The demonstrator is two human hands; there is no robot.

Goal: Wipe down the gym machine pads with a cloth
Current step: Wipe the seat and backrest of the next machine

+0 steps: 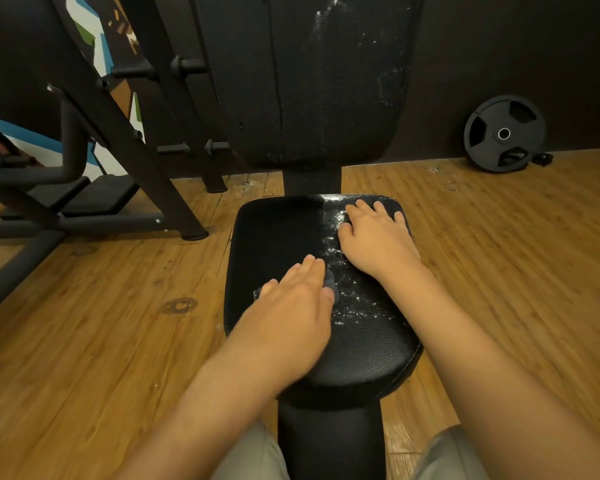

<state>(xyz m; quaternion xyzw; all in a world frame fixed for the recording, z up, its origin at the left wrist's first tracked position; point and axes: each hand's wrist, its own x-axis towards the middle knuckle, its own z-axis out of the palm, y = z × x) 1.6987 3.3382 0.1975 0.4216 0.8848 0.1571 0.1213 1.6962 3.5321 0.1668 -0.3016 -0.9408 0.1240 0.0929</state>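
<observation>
**Item 1: left hand** (291, 306). Lies palm down with the fingers straight and close together, pressing flat; nothing is curled into the grip.

**Item 2: cloth** (329, 283). Dark grey-blue and almost wholly hidden beneath the left hand. One edge shows past the thumb side, a smaller corner past the little-finger side.

**Item 3: right hand** (374, 237). Lies ahead of and to the right of the left hand, apart from it. The palm is down and the fingers are spread and relaxed, resting bare on the pad with no hold on anything. Its fingertips reach toward the far right corner.

**Item 4: seat pad** (278, 230). Black textured upholstery, directly under both hands. The stretch ahead of the left hand is dark and plain.

**Item 5: white flecks** (352, 299). Scattered on the seat pad in a band between the two hands, running alongside the left thumb and below the right wrist. What they are cannot be told.

**Item 6: back pad** (309, 81). Black and upright, beyond the fingertips of both hands, with white marks on its right half.

**Item 7: weight plate** (504, 133). Black, far to the right of the right hand, leaning against the dark wall.

**Item 8: wooden floor** (101, 323). Lies on either side of the forearms.

**Item 9: machine frame** (118, 133). Black tubing, well to the left of the left hand.
</observation>
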